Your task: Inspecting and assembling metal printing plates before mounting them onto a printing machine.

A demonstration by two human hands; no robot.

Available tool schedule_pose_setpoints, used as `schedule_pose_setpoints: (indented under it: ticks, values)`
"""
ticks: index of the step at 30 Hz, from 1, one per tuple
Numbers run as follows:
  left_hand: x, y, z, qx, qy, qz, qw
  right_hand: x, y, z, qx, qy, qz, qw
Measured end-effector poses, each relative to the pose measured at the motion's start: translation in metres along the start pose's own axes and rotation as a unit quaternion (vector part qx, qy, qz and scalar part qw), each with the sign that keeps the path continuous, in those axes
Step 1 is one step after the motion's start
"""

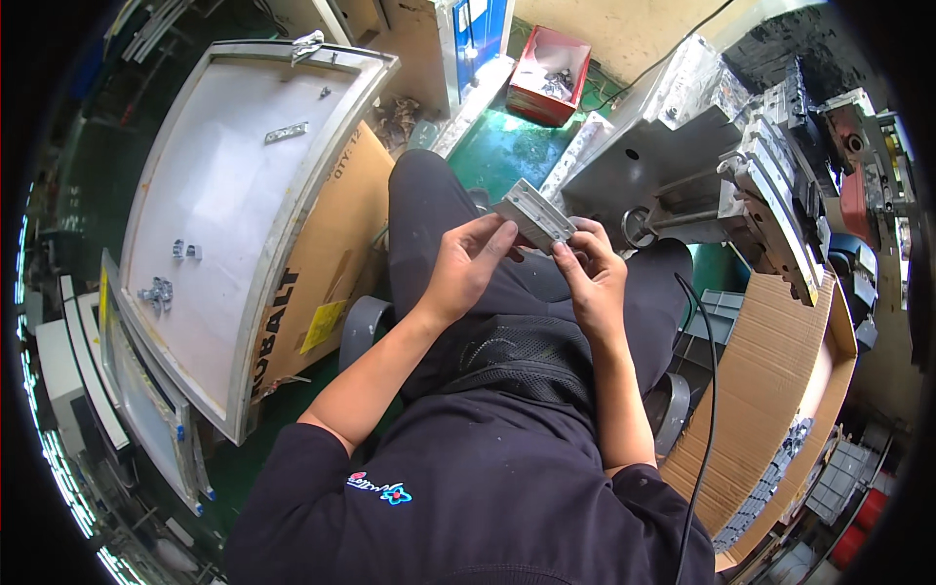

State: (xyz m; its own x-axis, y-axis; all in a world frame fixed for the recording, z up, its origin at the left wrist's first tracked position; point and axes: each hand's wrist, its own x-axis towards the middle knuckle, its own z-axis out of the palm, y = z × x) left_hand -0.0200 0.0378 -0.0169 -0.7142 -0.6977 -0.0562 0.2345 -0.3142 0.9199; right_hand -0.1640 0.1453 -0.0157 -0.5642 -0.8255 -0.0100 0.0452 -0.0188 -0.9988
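Over my lap, both hands hold a flat grey metal plate (535,214) with long ridges or slots along it. My left hand (466,265) grips its left end, thumb on the near edge and fingers partly hidden beneath. At its right end, my right hand (596,273) pinches the near corner between thumb and fingers. The plate is tilted, its far left corner pointing away from me. To my left, a white framed panel (210,210) carries a small metal strip (286,133), small metal clips (186,251) and a little cluster of metal parts (156,293).
Beneath the panel is a brown cardboard box (317,253). A red bin (526,102) with small metal pieces stands ahead on the green floor. Metal machinery (624,161) rises at the right. Nearer, an open carton (751,380) holds rows of grey parts (765,485); a black cable (714,390) hangs beside it.
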Motion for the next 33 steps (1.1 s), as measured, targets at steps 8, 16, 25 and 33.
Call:
schedule_pose_setpoints:
  ticks: [8,16,25,33]
  values:
    - [0.0017,-0.0033,0.0020,-0.006,0.039,-0.024,0.999,-0.0013,0.0056,0.0003,-0.042,0.006,-0.019,0.999]
    - [0.0025,-0.0021,0.0036,-0.023,0.041,-0.024,0.999,-0.0010,0.0035,-0.0007,-0.037,-0.002,-0.013,0.999]
    - [0.0000,-0.0011,-0.0001,-0.029,0.040,-0.023,0.998,-0.0030,0.0018,0.0049,-0.031,-0.004,-0.004,0.999]
    - [0.0022,-0.0031,0.0006,-0.020,0.045,-0.018,0.999,-0.0021,-0.0006,0.0055,-0.059,0.004,-0.025,0.998]
